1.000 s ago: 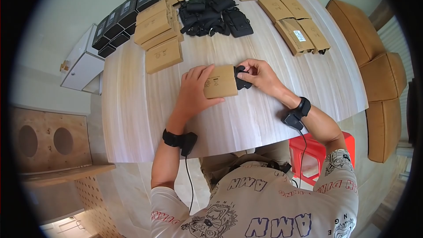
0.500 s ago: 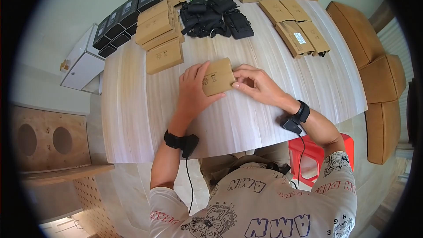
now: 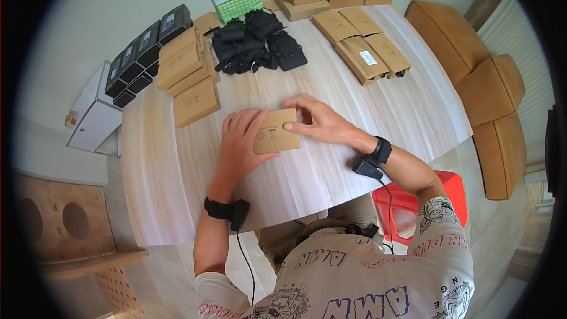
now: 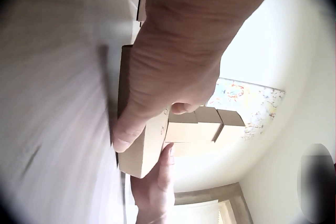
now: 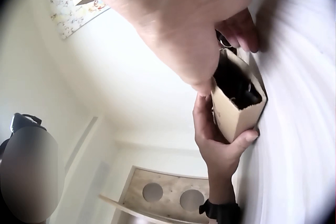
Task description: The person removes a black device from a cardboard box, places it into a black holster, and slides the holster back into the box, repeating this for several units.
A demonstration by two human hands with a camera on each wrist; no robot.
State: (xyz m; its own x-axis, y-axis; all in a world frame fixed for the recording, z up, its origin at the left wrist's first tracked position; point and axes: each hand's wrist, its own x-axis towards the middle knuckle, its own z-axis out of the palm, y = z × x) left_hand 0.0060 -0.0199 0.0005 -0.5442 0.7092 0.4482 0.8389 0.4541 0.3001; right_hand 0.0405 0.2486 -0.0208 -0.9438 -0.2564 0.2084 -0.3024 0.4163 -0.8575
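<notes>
a pale wood desk stands by a light wall, brown cushioned seats to the right. the left hand lies over the small cardboard box, fingers curled round its left end and thumb on the near side. the right hand fingers press at its open right end, a black item inside. bare desk lies on the near side; box stacks and black pouches crowd the far edge.

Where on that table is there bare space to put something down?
Bare wood lies along the near edge of the table below both hands, and right of the right hand toward the rounded end. The far side is crowded: stacked cardboard boxes, black pouches, flat boxes.
</notes>
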